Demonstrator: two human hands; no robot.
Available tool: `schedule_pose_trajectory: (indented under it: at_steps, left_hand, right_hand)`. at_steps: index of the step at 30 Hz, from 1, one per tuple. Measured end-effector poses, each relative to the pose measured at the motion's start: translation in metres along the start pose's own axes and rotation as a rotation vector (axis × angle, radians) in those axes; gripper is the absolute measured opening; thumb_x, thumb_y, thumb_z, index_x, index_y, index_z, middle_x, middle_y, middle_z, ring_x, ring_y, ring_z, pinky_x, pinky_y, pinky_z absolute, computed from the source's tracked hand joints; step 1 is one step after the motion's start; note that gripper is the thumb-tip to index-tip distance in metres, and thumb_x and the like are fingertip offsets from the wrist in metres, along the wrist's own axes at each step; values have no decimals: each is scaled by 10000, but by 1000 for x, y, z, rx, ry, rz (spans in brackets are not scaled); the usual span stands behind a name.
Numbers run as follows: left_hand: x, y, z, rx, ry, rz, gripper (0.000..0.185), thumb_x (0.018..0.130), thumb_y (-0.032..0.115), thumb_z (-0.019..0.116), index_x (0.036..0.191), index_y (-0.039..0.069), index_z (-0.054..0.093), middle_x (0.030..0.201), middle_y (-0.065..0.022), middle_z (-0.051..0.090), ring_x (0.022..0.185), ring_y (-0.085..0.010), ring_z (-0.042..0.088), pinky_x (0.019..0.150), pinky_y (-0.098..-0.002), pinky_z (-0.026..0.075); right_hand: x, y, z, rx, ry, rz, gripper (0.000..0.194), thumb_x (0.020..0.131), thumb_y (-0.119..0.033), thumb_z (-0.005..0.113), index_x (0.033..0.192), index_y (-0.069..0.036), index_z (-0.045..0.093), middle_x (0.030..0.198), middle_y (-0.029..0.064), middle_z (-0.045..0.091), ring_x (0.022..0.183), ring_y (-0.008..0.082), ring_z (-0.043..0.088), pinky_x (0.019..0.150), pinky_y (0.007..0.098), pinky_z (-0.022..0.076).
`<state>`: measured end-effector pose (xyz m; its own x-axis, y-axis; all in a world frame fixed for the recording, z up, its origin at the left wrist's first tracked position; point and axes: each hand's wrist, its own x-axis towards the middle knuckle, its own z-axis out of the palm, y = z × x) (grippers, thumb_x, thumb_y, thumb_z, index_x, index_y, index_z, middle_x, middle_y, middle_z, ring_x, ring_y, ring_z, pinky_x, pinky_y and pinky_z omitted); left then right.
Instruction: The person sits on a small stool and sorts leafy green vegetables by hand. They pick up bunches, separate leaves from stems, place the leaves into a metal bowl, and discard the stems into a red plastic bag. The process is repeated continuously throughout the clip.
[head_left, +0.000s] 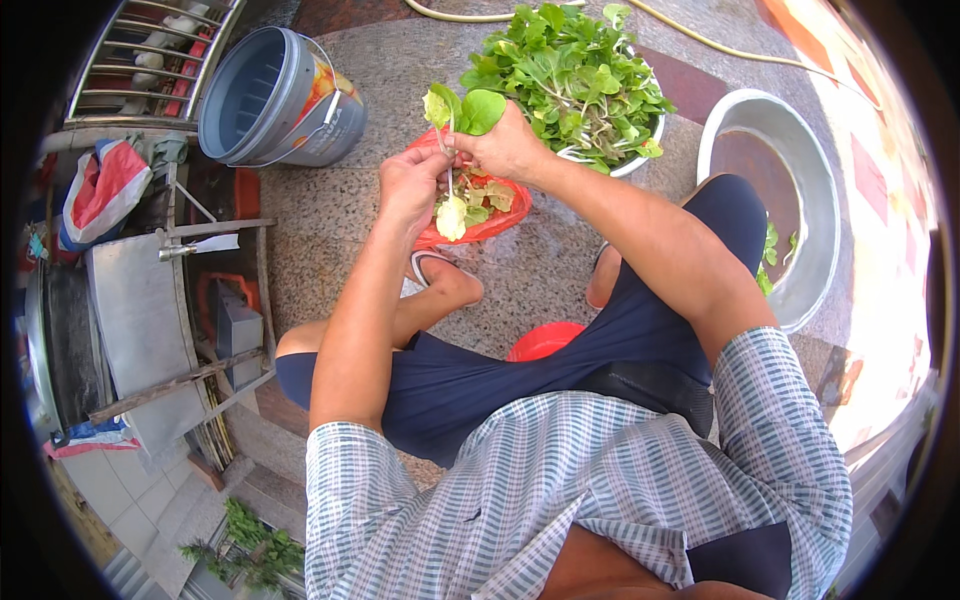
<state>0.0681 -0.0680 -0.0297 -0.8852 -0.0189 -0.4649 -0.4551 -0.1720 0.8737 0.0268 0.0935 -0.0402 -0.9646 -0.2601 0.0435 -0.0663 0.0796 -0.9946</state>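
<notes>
Both hands meet over a red plastic bag (517, 214) that lies open on the floor with wilted, yellowish leaves (499, 196) inside. Between the fingers of my left hand (412, 184) is the stem of a leafy green plant (480, 112), and a yellowed leaf (451, 218) hangs below those fingers. My right hand (506, 146) grips the same plant close to its green leaves. Beyond the right hand, a heap of leafy greens (570, 75) with roots showing fills a pale basin (657, 135).
A metal basin (821, 247) with a few leaves stands at the right. Upper left are a grey paint bucket (330, 124) and a metal rack (142, 90). A hose (720, 45) crosses the floor at the top. Something round and red (544, 341) shows below my legs.
</notes>
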Motion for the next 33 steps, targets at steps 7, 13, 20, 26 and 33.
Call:
schedule_pose_trajectory:
  at_steps: [7,13,20,26,33]
  left_hand:
    - [-7,3,11,-13,47,-23,49,861,-18,641,875,-63,653,756,-83,660,586,-113,558,549,-251,456]
    - [-3,-5,8,715,144,316,81,838,16,679,830,-64,678,727,-73,682,593,-112,616,548,-260,483]
    - [1,-8,16,367,178,287,91,849,12,681,894,-67,678,788,-107,712,616,-107,606,571,-245,485]
    - [27,-13,-8,173,260,180,109,849,15,694,924,-51,651,814,-102,709,652,-108,621,591,-239,499]
    - [78,-96,-61,834,334,152,98,781,72,710,851,3,715,784,-130,725,699,-201,697,689,-344,547]
  right_hand:
    - [-15,3,6,-335,22,-538,86,803,-94,672,841,-25,638,797,174,641,706,372,623,624,421,497]
    - [-16,5,1,-417,-57,-480,132,772,-85,671,888,-24,653,791,183,650,733,371,644,653,438,514]
    - [-9,6,6,216,207,301,56,843,27,684,892,37,658,732,76,669,569,130,606,495,274,500]
    - [2,-8,-23,369,281,341,56,856,13,693,858,52,652,702,88,651,534,140,585,463,266,489]
    - [-4,-41,-138,-334,16,199,177,882,-107,699,903,63,659,724,102,669,586,139,616,510,281,503]
